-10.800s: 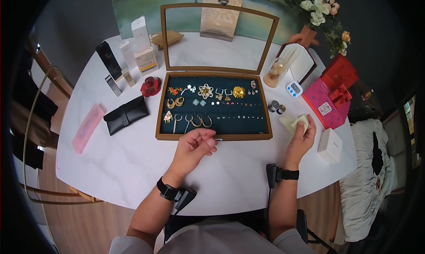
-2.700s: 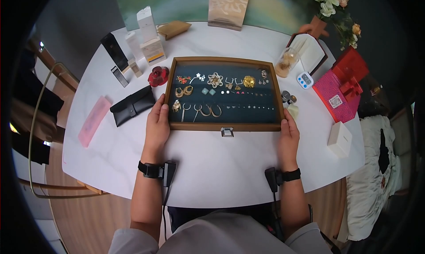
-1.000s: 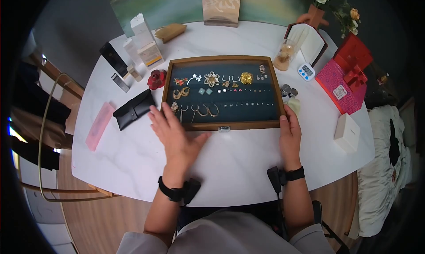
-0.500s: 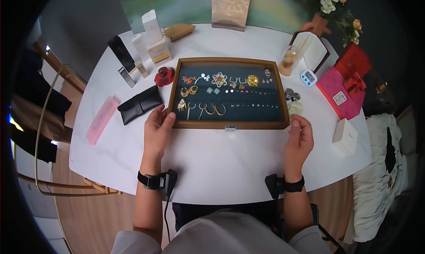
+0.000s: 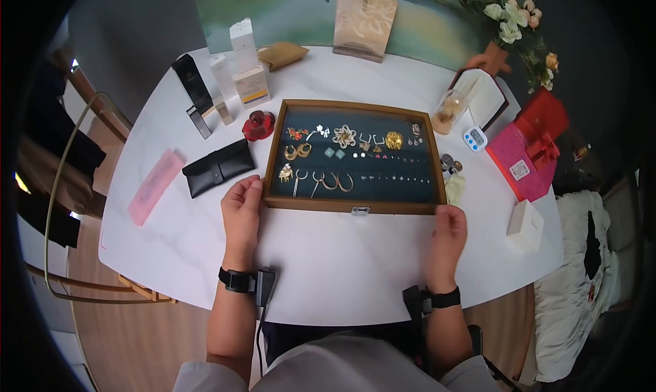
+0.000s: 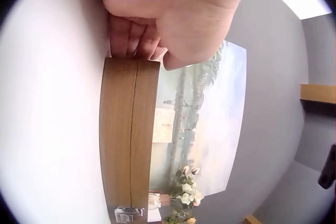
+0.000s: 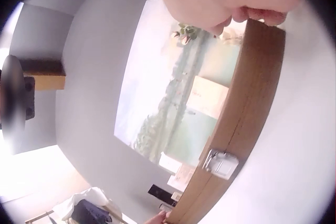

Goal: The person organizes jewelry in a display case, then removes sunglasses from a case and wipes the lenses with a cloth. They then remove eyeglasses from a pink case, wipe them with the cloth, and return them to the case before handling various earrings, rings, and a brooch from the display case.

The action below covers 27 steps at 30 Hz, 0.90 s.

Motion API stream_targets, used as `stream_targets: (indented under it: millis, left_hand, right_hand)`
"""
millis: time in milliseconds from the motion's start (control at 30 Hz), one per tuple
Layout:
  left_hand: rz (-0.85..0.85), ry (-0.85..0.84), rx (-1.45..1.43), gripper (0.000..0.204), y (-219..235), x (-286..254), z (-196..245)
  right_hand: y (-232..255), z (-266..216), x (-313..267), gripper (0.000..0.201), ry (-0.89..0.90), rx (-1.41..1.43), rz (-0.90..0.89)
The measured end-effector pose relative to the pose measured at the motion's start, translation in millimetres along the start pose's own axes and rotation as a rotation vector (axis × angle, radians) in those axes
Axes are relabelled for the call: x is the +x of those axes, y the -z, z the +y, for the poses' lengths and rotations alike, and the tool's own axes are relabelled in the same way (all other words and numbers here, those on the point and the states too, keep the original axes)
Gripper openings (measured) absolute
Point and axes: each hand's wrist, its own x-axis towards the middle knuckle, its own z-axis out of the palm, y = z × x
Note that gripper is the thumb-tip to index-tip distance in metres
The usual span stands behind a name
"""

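Observation:
A wooden jewelry display case (image 5: 355,204) lies on the white table with its glass lid down over dark green lining. Through the glass show rows of earrings, brooches and small studs. A silver latch (image 7: 220,164) sits at the middle of its front side. My left hand (image 5: 241,211) grips the front left corner; in the left wrist view its fingers (image 6: 134,37) curl behind the case's end. My right hand (image 5: 447,240) has its fingers curled at the front right corner, fingertips (image 7: 273,17) against the end of the wood.
Left of the case lie a black pouch (image 5: 219,168), a pink case (image 5: 156,187) and a red flower-shaped item (image 5: 259,125); several small boxes stand behind. On the right are a timer (image 5: 475,138), small round jars (image 5: 449,163), a pale cloth (image 5: 454,188), a white box (image 5: 525,226) and a pink-red bag (image 5: 521,165).
The lid, upright in the oldest frame, is now down, and the right hand has let go of the pale cloth. Lately the left hand returned to the left corner; the right fingers have curled in.

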Motion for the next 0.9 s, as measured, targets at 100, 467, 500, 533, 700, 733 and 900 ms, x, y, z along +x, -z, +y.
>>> stream_targets:
  millis: [100,467,500,533,700,733,900]
  left_hand:
    - [-0.01,-0.01,0.045,0.029,-2,-1,3]
    - [-0.03,-0.151,0.305,0.031,-8,-18,8]
    - [-0.023,-0.177,0.316,0.032,-8,-18,7]
    - [-0.017,-0.204,0.328,0.032,-9,-17,6]
    - [0.009,-0.242,0.377,0.032,-13,-17,4]
    - [0.022,-0.26,0.429,0.032,-14,-18,5]
    - [-0.015,-0.248,0.34,0.046,-14,-18,-2]
  right_hand:
    - [3,-3,13,0.027,0.04,0.001,0.131]
    - [8,12,31,0.029,0.052,-0.003,0.017]
    - [8,12,33,0.028,0.044,-0.02,0.02]
    - [8,11,34,0.028,0.034,-0.035,0.026]
    - [7,14,33,0.028,0.091,-0.031,0.032]
    - [5,17,32,0.03,0.124,-0.044,0.038]
    - [4,21,31,0.04,0.19,-0.079,-0.008]
